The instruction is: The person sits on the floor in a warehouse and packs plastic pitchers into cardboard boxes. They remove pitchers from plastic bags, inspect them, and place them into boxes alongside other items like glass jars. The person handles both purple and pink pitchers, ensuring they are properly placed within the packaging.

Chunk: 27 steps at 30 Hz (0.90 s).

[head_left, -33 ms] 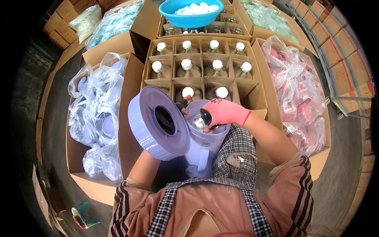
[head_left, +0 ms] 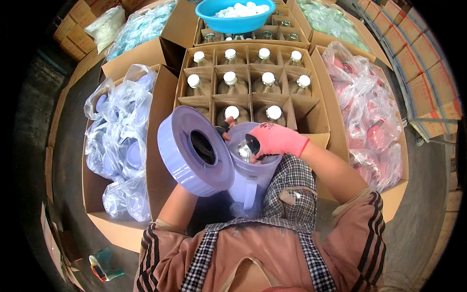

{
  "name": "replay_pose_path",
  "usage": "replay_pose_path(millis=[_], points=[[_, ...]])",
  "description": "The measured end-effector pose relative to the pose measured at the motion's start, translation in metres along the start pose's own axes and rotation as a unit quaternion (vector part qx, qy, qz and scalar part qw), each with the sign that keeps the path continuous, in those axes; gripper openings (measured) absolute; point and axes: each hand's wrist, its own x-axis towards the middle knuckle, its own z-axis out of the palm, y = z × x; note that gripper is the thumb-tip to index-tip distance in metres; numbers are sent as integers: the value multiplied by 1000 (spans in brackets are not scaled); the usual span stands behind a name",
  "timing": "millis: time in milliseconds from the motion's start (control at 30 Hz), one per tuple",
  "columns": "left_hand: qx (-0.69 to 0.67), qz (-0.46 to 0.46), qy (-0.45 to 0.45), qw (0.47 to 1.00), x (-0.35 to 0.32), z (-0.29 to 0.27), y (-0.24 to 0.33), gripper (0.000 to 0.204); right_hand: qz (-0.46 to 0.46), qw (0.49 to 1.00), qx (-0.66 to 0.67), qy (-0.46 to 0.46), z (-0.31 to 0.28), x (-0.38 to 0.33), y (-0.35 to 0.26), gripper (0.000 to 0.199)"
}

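Note:
A light purple jug (head_left: 244,187) with a side handle stands upright at my lap. In its mouth shows a shiny silver, rounded liner (head_left: 244,151). My right hand (head_left: 275,139), in a pink glove with a black palm, reaches over the rim with fingers closed on the liner. My left hand (head_left: 226,129), in a dark glove with bare fingertips, is curled at the jug's left rim; most of it is hidden. A large purple ring-shaped part (head_left: 194,151) with a dark central hole is tilted over my left forearm and covers it; what supports it is hidden.
Ahead stands a divided carton (head_left: 318,114) of bottles with white caps (head_left: 230,77). Behind it, a blue basin (head_left: 233,24) holds small white pieces. Open cartons flank me: bagged purple parts (head_left: 124,151) at left, bagged pink parts (head_left: 372,126) at right. Stacked boxes (head_left: 421,73) line the far right.
My right hand and the liner under its fingers have shifted very slightly within the jug's mouth. My left hand and the ring-shaped part look the same.

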Motion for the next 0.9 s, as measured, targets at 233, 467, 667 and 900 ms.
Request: replay_pose_path(millis=[233,467,667,900], points=[[416,232,68,877,34,-71,-11,37,50,699,568,431,28,-17,59,42],[612,403,-16,680,93,-7,14,37,-198,582,752,238,-14,20,58,59],[440,24,-134,887,71,-32,0,97,-105,668,649,349,47,36,108,46],[573,121,-136,799,27,-51,-18,123,-206,737,521,377,92,1,79,67]])
